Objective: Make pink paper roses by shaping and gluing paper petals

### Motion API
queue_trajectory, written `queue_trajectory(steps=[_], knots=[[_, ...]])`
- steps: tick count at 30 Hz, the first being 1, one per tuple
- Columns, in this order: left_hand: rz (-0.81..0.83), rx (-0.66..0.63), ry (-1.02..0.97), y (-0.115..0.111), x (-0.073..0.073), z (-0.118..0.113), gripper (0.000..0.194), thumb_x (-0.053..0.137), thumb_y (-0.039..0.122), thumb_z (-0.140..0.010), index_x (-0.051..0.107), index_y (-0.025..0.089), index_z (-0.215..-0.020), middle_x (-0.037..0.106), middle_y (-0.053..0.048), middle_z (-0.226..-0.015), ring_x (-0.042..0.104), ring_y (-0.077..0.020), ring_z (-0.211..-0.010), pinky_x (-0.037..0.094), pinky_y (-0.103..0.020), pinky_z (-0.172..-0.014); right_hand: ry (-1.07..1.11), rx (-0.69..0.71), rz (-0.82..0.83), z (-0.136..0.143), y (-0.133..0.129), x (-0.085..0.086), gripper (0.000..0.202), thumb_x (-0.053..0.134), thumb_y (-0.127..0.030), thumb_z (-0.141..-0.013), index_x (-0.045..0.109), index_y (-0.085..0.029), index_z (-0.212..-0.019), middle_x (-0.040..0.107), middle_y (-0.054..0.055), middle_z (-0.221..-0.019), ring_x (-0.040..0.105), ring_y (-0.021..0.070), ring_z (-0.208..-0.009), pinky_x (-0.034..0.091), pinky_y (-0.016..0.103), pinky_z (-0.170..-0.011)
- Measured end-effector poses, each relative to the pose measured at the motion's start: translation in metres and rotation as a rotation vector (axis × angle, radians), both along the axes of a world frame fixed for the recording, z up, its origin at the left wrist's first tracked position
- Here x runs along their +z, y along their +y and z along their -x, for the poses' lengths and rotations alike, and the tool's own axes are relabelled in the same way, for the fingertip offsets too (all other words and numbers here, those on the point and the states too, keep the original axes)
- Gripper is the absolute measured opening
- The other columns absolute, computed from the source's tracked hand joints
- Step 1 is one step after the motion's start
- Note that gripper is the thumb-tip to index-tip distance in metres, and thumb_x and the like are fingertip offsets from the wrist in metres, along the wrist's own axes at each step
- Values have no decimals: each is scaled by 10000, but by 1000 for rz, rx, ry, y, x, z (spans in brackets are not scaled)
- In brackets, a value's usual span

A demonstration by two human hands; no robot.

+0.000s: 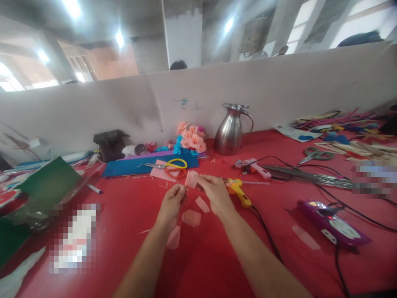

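Over the red table, my right hand (215, 191) pinches a pale pink paper petal (191, 179) between thumb and fingers. My left hand (171, 203) is closed at the petal's lower left edge; whatever lies inside its fingers is too small to name. Below the hands lie loose pink petals, among them a darker piece (191, 218) and a lighter one (202, 204). Another petal (174, 238) rests beside my left wrist. Just right of my right hand is a yellow glue gun (239, 193). Yellow-and-orange-handled scissors (173, 164) lie behind the hands on pink paper.
A steel jug (228, 130) and a bunch of pink paper flowers (192, 138) stand by the wall. At right are a purple power strip (335, 225) with cables, a pink glue gun (260, 169) and green-handled scissors (318, 154). Green card (51, 180) lies left.
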State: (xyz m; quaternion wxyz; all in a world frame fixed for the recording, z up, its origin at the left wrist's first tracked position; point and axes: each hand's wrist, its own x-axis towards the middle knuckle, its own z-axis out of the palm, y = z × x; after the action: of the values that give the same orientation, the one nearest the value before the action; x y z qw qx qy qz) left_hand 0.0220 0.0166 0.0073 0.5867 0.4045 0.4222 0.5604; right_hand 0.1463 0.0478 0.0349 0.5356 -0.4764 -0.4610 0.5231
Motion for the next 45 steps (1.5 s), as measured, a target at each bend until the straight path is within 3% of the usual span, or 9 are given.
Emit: queue_trajectory(steps=[16, 45], knots=[[-15, 63, 61, 0, 0, 1, 291, 572, 460, -743, 507, 177, -763, 350, 66, -531, 301, -63, -491, 257, -179, -515, 71, 44, 41, 3, -3, -1, 260, 658, -384, -652, 715, -144, -732, 670, 34, -660, 560, 137, -634, 415, 257, -638], [-21, 179, 158, 1, 0, 2, 245, 588, 410, -729, 547, 170, -753, 364, 63, -530, 313, -65, -494, 246, -181, -490, 144, 106, 38, 6, -3, -1, 175, 656, -335, -624, 645, -160, -622, 627, 19, -630, 524, 125, -604, 395, 260, -620]])
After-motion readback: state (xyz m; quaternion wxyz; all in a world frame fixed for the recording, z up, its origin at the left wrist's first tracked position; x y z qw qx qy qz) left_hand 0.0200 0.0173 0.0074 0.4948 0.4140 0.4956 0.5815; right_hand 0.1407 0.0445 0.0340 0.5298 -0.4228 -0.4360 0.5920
